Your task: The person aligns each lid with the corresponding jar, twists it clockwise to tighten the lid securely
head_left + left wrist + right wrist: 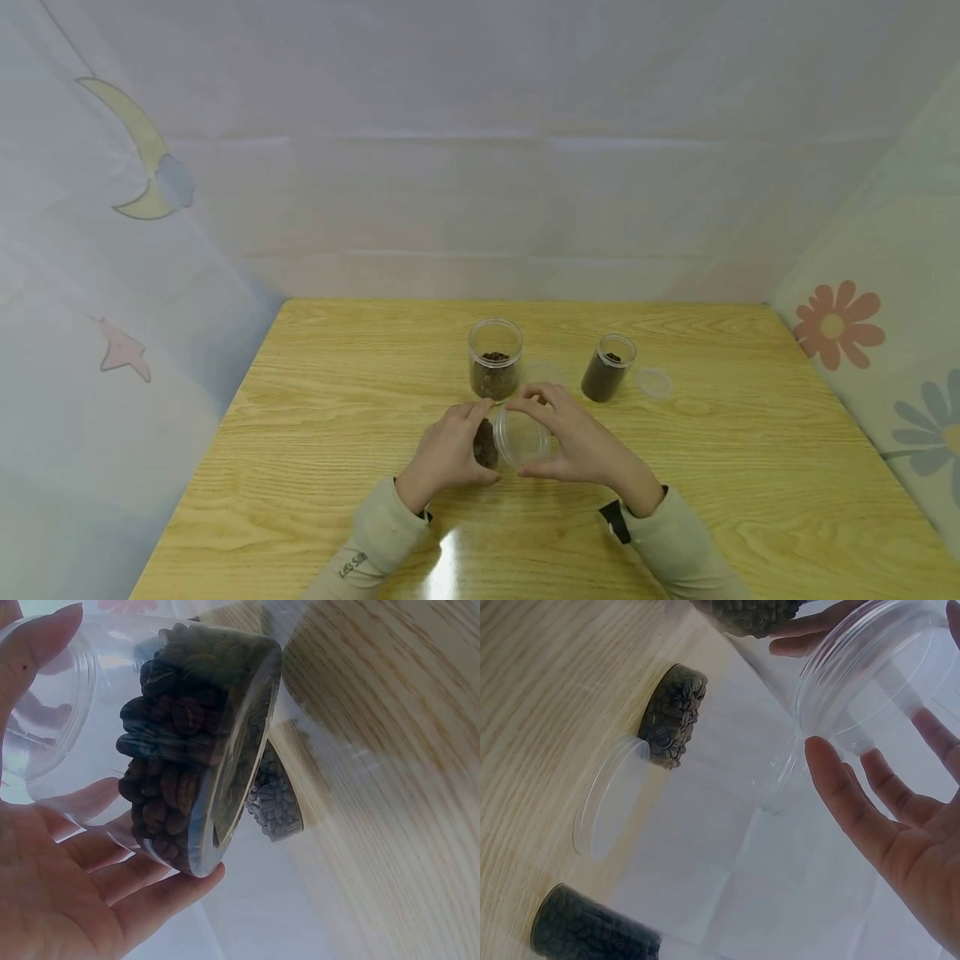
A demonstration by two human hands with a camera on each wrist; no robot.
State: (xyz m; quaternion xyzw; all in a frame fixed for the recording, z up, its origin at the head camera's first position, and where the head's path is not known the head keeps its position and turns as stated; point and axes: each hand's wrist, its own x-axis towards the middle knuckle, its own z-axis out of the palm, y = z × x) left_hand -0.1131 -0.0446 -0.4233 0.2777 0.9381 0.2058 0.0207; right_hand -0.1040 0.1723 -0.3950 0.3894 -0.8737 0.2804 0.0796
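One wood-grain table [337, 367] | creased backdrop [450, 200] | left hand [448, 450], right hand [576, 437] gripping tilted jar [107, 739]

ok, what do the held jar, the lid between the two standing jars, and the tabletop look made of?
Held jar: clear, glossy plastic or glass, can't tell which; coffee beans show through its wall.
Lid: probably plastic, frosted-looking; it's milky and translucent.
Tabletop: wood or wood-look laminate, somewhat shiny; grain lines and a bright reflection show.

The left sleeve [378, 533] reads "Lets" — the rest is unclear.
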